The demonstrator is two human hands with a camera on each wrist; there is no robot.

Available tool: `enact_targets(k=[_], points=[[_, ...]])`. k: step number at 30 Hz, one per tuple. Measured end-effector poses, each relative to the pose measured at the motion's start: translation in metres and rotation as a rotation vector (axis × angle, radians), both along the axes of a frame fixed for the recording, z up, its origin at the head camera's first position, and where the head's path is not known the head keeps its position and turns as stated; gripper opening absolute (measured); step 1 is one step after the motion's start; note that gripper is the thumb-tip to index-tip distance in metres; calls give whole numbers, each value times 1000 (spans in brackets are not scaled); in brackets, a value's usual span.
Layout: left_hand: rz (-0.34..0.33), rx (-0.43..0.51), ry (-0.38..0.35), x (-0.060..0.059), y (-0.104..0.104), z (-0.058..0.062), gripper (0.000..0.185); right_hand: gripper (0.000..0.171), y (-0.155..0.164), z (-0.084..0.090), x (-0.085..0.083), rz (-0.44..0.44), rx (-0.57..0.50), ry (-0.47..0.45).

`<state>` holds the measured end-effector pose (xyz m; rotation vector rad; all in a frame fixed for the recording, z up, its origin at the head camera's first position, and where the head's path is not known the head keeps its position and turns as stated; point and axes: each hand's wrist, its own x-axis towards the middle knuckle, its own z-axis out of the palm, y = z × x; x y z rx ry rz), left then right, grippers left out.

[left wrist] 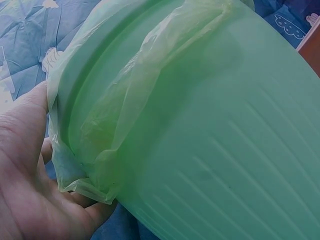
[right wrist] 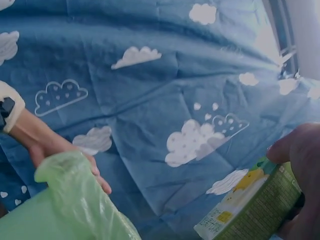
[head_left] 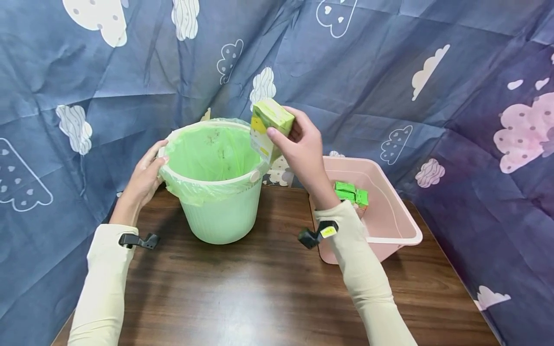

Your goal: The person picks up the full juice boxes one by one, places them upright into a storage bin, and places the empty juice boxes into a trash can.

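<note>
In the head view my left hand [head_left: 144, 173] grips the rim of a light green trash bin [head_left: 222, 218] on its left side. A thin green plastic bag [head_left: 203, 156] lines the bin and folds over its rim. In the left wrist view the thumb and fingers of my left hand [left wrist: 37, 165] lie about the rim and the bag's loose edge. My right hand [head_left: 305, 144] holds a green, yellow and white carton [head_left: 270, 125], tilted, above the right side of the rim. Printed text and yellow pictures show on the carton [right wrist: 255, 205] in the right wrist view.
A pink plastic tub [head_left: 402, 221] stands to the right, partly behind my right forearm. Several small green-topped packs [head_left: 346, 191] lie inside it. Both containers are on a dark wooden table [head_left: 242, 293], with a blue cloud-print cloth [head_left: 355, 96] hanging behind.
</note>
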<state>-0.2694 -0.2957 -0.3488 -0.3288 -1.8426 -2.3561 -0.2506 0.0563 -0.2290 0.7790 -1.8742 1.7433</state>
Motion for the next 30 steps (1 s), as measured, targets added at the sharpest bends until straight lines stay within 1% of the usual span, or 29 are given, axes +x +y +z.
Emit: enact_targets(k=[6,11,14,18,21,23,25,27,29,30], points=[[-15,-12,-13,-2,10,1,55,46,-16,9,-30,13,57,-74],[-26,-28,-23,-2,12,0,55,47,-31,8,-42,4,98,-95],[-29,-31,-23,0,10,0,55,46,-44,7,-47,-20,147,-106],[-29,-10,-14,4,5,0,54,46,-67,4,-51,-46,217,-119],[-28,20,-10,8,2,-3,50,48,-82,-4,-50,-31,259,-141],[-27,32,-5,10,2,-5,48,50,-89,-11,-49,-22,309,-147],[-32,41,1,11,1,-5,47,53,-91,-18,-48,-20,369,-152],[-39,43,7,11,2,-5,46,56,-90,-24,-48,-9,405,-157],[-50,44,15,10,4,-3,46,58,-84,-29,-47,15,403,-171],[-53,45,18,9,5,-2,46,58,-80,-31,-46,32,384,-182]])
